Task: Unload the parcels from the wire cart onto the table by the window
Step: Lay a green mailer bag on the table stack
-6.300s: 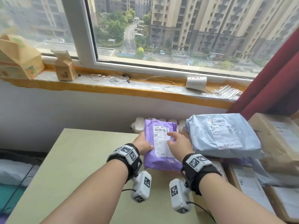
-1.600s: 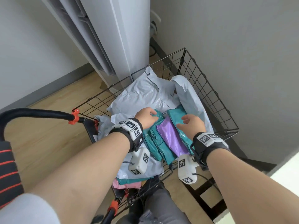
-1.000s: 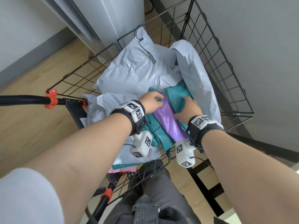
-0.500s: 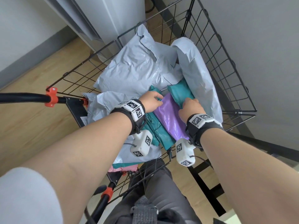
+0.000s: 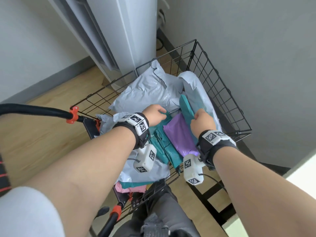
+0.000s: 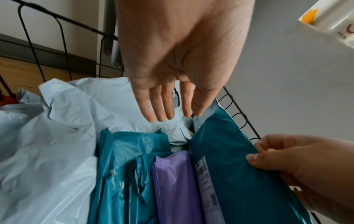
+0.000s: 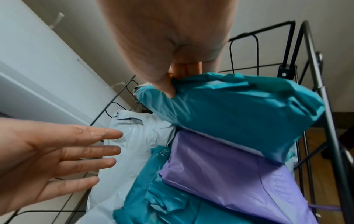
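Observation:
The black wire cart (image 5: 224, 86) holds several soft mailer bags. My right hand (image 5: 202, 118) pinches the top edge of a teal parcel (image 5: 186, 105) that stands tilted against the cart's right wall. The right wrist view shows the thumb and fingers of that right hand (image 7: 166, 84) pressed into the teal parcel (image 7: 239, 109). A purple parcel (image 5: 179, 132) lies just left of it, with a white label along its edge. My left hand (image 5: 154, 115) hovers over the parcels. In the left wrist view the left hand (image 6: 168, 106) has straight fingers and holds nothing.
More teal parcels (image 5: 164, 147) lie left of the purple one, and crumpled grey-blue bags (image 5: 147, 93) fill the cart's far side. A pink bag (image 5: 130, 189) shows underneath. A white floor-standing unit (image 5: 123, 31) stands behind the cart, whose handle (image 5: 34, 110) is at left. A pale table corner (image 5: 304, 168) is at right.
My right hand has closed on the teal parcel's edge and raised it off the purple parcel. My left hand has come off the parcels and spread its fingers. The view has tilted up.

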